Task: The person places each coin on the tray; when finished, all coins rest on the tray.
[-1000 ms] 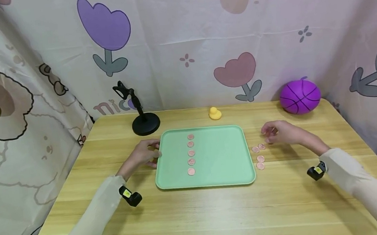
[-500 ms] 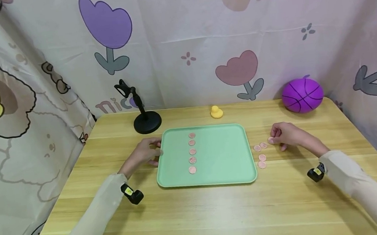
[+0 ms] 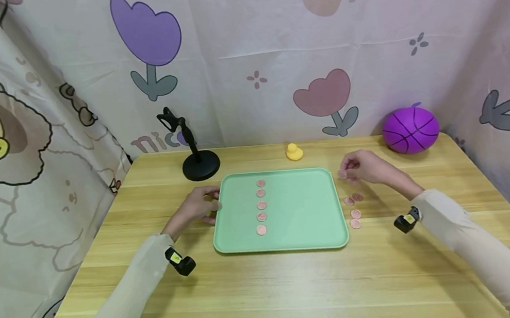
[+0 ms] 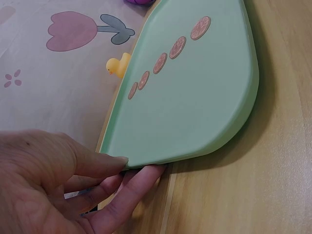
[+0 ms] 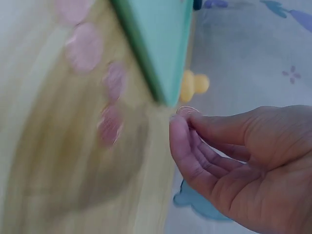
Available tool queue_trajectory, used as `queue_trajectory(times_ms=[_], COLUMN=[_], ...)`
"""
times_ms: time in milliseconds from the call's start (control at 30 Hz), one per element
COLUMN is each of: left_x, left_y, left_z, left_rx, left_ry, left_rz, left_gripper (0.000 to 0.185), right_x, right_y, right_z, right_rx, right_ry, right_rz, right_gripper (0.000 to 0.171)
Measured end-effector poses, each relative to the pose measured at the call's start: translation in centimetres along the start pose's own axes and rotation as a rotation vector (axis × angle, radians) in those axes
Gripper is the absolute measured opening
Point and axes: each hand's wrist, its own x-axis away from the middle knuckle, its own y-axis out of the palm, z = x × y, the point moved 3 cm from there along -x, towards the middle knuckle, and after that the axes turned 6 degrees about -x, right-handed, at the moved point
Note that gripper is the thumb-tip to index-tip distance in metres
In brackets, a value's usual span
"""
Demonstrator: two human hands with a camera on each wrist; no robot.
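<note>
Coin (image 3: 342,173) pinched in my right hand (image 3: 364,167) — left hand (image 3: 200,206) steadying the tray (image 3: 304,211).
Thin edge grip — it may slip, rolling off.

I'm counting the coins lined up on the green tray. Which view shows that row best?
The head view: all five coins sit unobstructed in one line on the tray. The left wrist view shows the row obliquely from the tray's edge. The right wrist view misses it.
</note>
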Motion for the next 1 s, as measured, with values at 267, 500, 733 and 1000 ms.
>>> queue_trajectory(times_ms=[267,500,733,1000], left_x=[-0.1,0.0,-0.2,-0.2], left_y=[0.0,-0.2,-0.4,-0.3], left_z=[-0.1,0.1,0.6,0.4], left_rx=[-0.005,0.005,-0.008,-0.004], left_ry=[-0.009,-0.006,0.006,0.004], left_rz=[0.009,0.002,0.003,-0.008], left_gripper=[0.058,0.059,0.057,0.057], right_x=[-3.4,-5.9,-7.4,-9.1], right_y=[2.8,5.1,6.9,8.8], right_z=[-2.9,-4.1,-5.3,-5.8], right_rx=[-0.092,-0.118,-0.121,-0.179], right_ry=[-0.059,-0.029,-0.027,-0.016], right_rz=[-0.039,-0.050,-0.064,-0.062], right_gripper=[0.009,0.010,0.012,0.011])
